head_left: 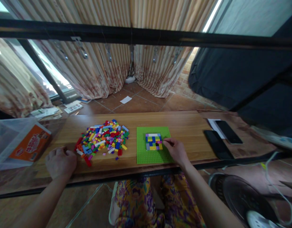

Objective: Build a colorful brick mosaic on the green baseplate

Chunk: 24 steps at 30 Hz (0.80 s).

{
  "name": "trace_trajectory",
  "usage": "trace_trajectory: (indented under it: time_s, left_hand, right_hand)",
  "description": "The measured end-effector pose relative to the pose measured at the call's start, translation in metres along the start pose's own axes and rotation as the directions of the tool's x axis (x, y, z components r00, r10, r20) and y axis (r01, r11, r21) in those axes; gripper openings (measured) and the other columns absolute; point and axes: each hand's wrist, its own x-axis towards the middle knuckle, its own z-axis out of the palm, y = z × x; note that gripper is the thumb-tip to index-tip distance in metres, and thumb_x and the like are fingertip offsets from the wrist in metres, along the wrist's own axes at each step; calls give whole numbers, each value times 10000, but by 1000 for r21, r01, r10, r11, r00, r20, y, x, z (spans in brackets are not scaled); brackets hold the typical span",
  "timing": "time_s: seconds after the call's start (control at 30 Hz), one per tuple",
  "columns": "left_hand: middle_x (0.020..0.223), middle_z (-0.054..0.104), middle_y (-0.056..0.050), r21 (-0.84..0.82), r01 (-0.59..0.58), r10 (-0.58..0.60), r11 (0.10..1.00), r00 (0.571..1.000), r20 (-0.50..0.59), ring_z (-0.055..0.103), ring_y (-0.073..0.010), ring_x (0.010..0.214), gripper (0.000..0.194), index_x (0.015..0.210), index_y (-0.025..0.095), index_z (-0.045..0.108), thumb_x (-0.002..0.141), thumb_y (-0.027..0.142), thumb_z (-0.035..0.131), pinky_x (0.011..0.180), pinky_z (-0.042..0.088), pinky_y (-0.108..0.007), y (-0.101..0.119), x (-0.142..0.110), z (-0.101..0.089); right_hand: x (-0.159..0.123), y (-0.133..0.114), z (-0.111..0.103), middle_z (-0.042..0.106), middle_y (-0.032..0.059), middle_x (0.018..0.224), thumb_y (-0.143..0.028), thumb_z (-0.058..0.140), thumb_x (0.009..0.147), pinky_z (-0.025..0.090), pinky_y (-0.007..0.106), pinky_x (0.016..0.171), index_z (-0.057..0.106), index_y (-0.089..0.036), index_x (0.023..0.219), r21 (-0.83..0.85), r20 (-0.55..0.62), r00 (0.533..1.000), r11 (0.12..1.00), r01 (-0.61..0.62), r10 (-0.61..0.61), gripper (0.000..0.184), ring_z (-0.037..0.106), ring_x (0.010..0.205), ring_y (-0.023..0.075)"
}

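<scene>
In the head view, the two hands were well apart; the right hand [176,152] reached over the right side of the green baseplate [141,158], thumb and forefinger drawn close together at the edge of the built block [152,139], beside a pink brick [159,142]; whether the fingertips gripped that brick or only touched it, I could not tell. The left hand [61,163] rested low on the wooden table [184,122], fingers curled, between the clear plastic box [8,133] and the loose pile of bricks [104,136]; its fingertips were partly hidden, so whether they held anything could not be told.

The block stood on the baseplate, which lay flat near the front edge of the table; the pile lay to its left, with two phones [218,144] [229,131] off to the right.

As I judged it, a sideways push from the right fingers could have slid the baseplate, since the left hand was not bracing it; a brick pressed down off its studs could have sat crooked or knocked a neighbour loose; a sweep of the left hand could have scattered the pile's outer bricks, some towards the near edge and the floor.
</scene>
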Motion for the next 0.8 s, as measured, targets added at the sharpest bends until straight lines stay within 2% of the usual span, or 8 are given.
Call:
trace_trajectory:
  time_s: [0.13, 0.23, 0.47, 0.8]
  left_hand:
    - [1233, 589, -241, 9, -3, 3, 1000, 1000, 19, 514, -348, 1203, 507, 1206, 32, 618, 881, 290, 327, 1025, 406, -482, 1, -1, -2]
    - [1234, 590, -242, 20, -7, 6, 1000, 1000, 25, 515, -343, 1204, 508, 1216, 21, 610, 881, 278, 327, 1037, 400, -477, 4, -2, -5]
    - [1236, 591, -250, 44, -2, 0, 999, 999, 33, 514, -345, 1198, 517, 1218, -2, 606, 882, 276, 327, 1058, 382, -466, 7, -3, -6]
    - [1184, 605, -235, 2, -22, 22, 1000, 1000, -15, 524, -331, 1159, 478, 1174, 22, 628, 871, 266, 352, 1036, 383, -462, 2, -3, -1]
  right_hand:
    - [-4, -5, 7, 728, 60, 816, -485, 607, 792, 455, 311, 659, 742, -201, 847, -157, -7, 999, 987, 33, -34, 319, 613, 679, 188]
    - [-6, -4, 11, 722, 64, 839, -453, 598, 817, 447, 313, 674, 738, -202, 845, -225, -24, 997, 972, 69, -76, 289, 620, 709, 193]
    - [-10, -4, 12, 712, 52, 838, -417, 591, 839, 438, 310, 694, 725, -214, 826, -269, -40, 993, 958, 98, -113, 243, 615, 729, 191]
    - [-14, -6, 18, 707, 67, 888, -391, 542, 881, 438, 316, 748, 721, -218, 858, -292, -60, 982, 944, 154, -178, 250, 616, 816, 204]
